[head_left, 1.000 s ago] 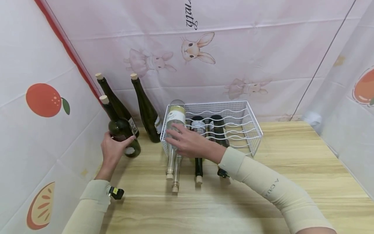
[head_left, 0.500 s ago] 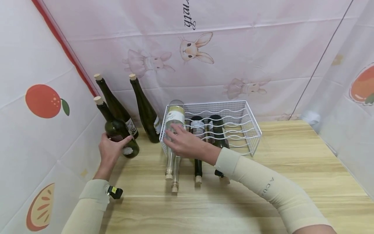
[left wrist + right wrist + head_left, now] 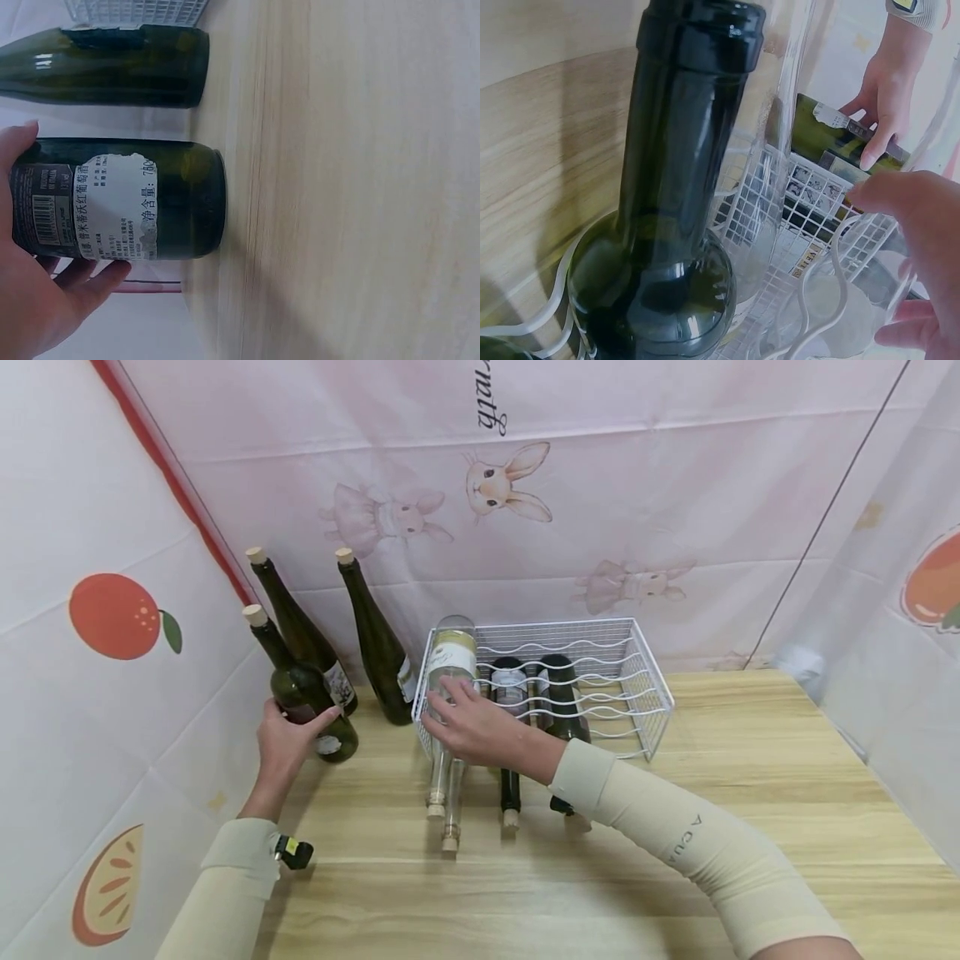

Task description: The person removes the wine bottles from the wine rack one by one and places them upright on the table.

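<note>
My left hand [image 3: 281, 743] grips a dark green wine bottle [image 3: 296, 681] by its lower body, thumb on one side and fingers on the other. In the left wrist view its base is down at the wooden tabletop, and a torn white label [image 3: 116, 202] faces the camera. My right hand [image 3: 480, 722] reaches over the white wire rack [image 3: 654, 714], fingers spread and touching a clear glass bottle [image 3: 453, 652] that lies at the rack's left end, neck toward me. Another clear bottle [image 3: 452, 818] lies beneath it, mostly hidden.
Two more corked green bottles, one at the left [image 3: 281, 602] and one nearer the rack [image 3: 371, 639], stand by the back wall. Two dark bottles, a middle one [image 3: 510, 793] and one to its right [image 3: 558, 693], lie in the rack, necks forward. Fabric walls enclose the table.
The neck of the bottle in my left hand has swung slightly left, while its base has barely shifted. My right hand has moved only slightly over the clear bottle.
</note>
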Available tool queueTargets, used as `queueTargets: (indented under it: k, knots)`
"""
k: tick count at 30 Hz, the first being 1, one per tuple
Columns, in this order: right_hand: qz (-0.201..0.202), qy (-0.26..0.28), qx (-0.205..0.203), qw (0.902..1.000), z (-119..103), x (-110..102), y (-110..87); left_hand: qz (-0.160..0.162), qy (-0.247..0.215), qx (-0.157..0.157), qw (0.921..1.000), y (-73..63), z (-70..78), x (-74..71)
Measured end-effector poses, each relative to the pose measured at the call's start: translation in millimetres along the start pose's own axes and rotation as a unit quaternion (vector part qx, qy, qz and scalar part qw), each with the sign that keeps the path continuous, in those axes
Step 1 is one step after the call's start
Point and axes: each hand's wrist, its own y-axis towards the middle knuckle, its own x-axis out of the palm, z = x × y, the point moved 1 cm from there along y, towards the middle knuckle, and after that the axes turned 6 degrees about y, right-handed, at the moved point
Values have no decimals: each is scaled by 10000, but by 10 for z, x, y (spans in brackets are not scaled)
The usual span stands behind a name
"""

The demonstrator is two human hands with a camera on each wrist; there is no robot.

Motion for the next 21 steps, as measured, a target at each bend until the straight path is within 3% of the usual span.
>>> queueTargets:
  k: [15,21]
  knots:
    - [-292,-726,-42,9969,-77,-32,55,-346,-172,-62,9992,-31,3,2]
    - [-254,-705,-106,9971,-64,-40,45,-249,-443,-47,9987,-88,16,17]
